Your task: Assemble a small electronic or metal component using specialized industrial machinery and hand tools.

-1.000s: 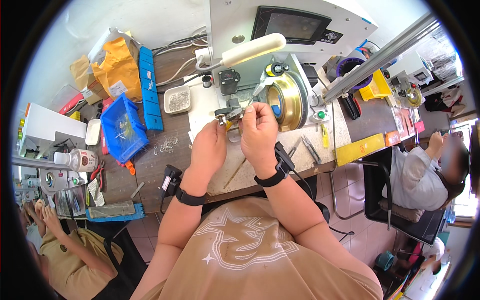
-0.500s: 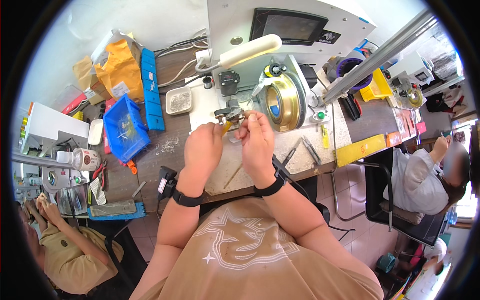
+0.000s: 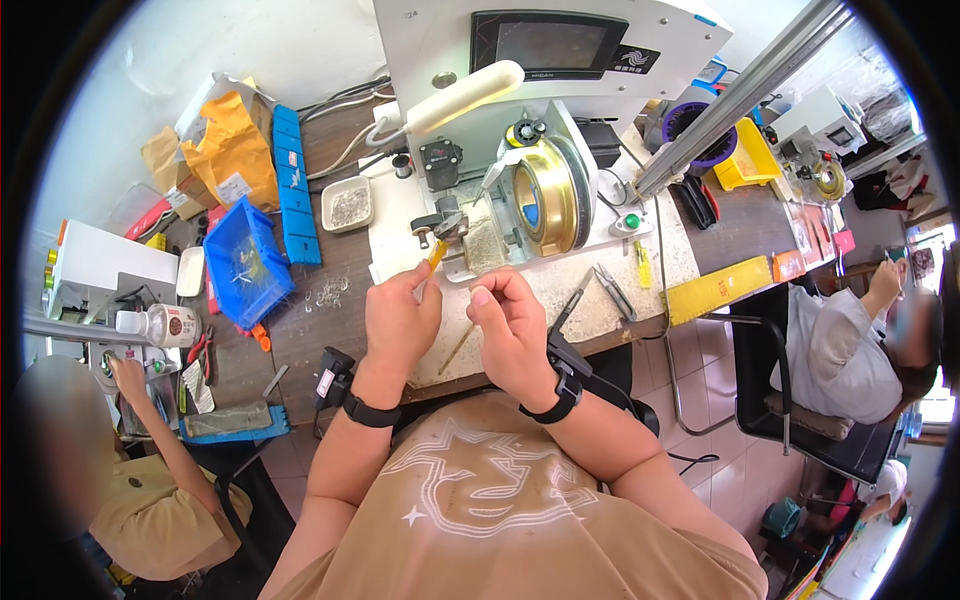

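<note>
My left hand (image 3: 402, 325) is closed around a slim yellow-handled tool (image 3: 437, 255), whose far end points at a small metal mechanism (image 3: 441, 222) with dark rollers on the bench machine. Apart from it, to the right, my right hand (image 3: 508, 330) is pinched with thumb and fingertips together; whatever it holds, if anything, is too small to make out. Just beyond both hands are the machine's brass-coloured wheel (image 3: 548, 197) and a dark motor block (image 3: 440, 163).
Tweezers (image 3: 614, 293) and a dark slim tool (image 3: 570, 300) lie on the white board to the right. A blue bin (image 3: 247, 262), a white dish (image 3: 348, 204) and small clear pieces (image 3: 328, 293) are at left. A lamp (image 3: 465, 97) overhangs the machine. People sit on both sides.
Both hands have come back from the mechanism toward me, the right one farther, and more of the yellow handle shows. The person at left has stretched an arm toward their machine.
</note>
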{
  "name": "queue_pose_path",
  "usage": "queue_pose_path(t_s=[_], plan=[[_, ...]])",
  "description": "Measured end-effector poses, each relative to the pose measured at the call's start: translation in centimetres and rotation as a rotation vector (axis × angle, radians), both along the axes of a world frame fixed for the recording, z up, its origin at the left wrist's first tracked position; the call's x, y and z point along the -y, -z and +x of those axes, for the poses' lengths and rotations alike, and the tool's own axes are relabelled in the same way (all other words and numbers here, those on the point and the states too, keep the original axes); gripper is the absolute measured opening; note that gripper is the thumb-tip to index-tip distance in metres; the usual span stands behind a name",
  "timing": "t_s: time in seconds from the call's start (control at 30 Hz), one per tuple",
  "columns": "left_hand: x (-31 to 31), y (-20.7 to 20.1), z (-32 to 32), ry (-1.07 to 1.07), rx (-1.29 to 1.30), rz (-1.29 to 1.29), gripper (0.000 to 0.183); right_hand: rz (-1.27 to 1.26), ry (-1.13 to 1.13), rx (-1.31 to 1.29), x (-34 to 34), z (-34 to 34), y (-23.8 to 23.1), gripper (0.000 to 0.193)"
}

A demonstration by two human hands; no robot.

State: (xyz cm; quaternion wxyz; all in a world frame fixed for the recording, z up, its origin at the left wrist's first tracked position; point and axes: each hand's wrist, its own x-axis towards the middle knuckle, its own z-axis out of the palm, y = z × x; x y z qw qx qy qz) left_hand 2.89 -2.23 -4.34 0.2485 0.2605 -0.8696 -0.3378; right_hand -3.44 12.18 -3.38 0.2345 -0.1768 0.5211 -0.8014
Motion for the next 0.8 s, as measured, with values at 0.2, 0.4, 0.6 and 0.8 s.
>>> queue_pose_path(t_s=[0.2,0.4,0.6,0.8], plan=[[-2.4,-2.0,-0.5,0.216,-0.085,-0.128,0.031,0.062,0.049,-0.297,-2.9,0.1,-0.1,0.006],[-5.4,-2.8,-5.4,0.308,-0.122,0.481,0.047,0.177,0.150,-0.594,-6.2,-0.5,-1.4,0.003],[-4.1,-4.2,-3.5,0.197,-0.046,0.639,0.021,0.233,0.199,-0.566,-8.2,-1.0,-0.5,0.004],[0.8,-6.0,-0.7,0.016,-0.094,0.413,0.023,0.242,0.233,-0.633,-8.7,-2.0,0.0,0.004]])
